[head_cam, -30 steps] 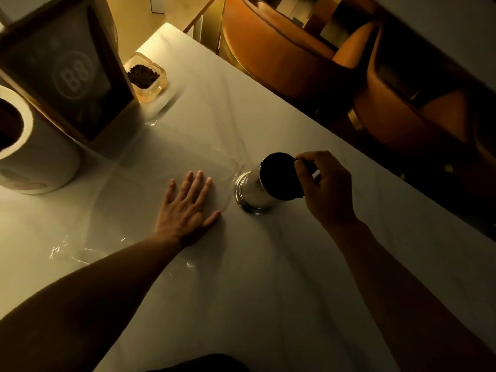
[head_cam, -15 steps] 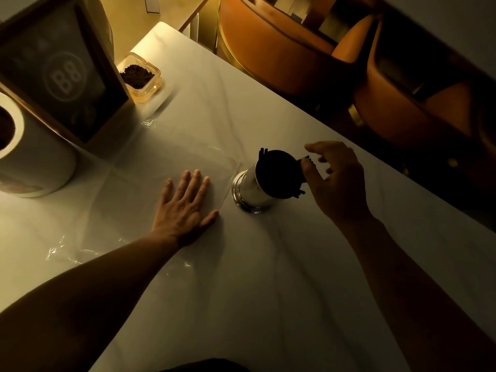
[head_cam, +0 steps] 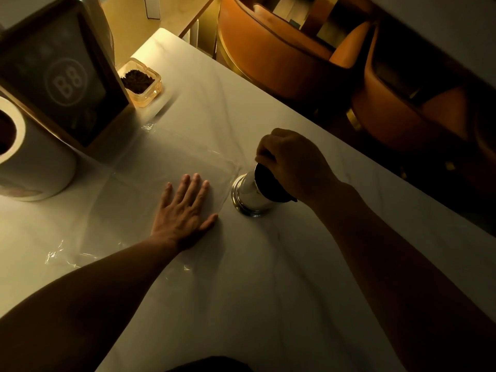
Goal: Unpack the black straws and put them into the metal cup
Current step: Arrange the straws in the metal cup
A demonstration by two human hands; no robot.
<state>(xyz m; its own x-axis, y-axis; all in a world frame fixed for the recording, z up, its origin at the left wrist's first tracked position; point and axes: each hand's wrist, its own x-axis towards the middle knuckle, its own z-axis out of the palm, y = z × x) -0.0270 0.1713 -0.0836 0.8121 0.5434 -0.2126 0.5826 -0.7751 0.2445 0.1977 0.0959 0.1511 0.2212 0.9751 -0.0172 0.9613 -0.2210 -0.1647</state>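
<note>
Black straws (head_cam: 271, 183) fill the metal cup (head_cam: 248, 196), mostly hidden under my curled right hand (head_cam: 292, 163); its grip I cannot tell. My left hand (head_cam: 185, 210) lies flat, open, on clear wrap (head_cam: 150, 183). Farther off, a sign (head_cam: 67, 81) reads "B8".

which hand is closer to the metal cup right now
Right. The right hand is on top of the metal cup, over its mouth; the left hand lies flat on the clear wrapper beside it.
</note>
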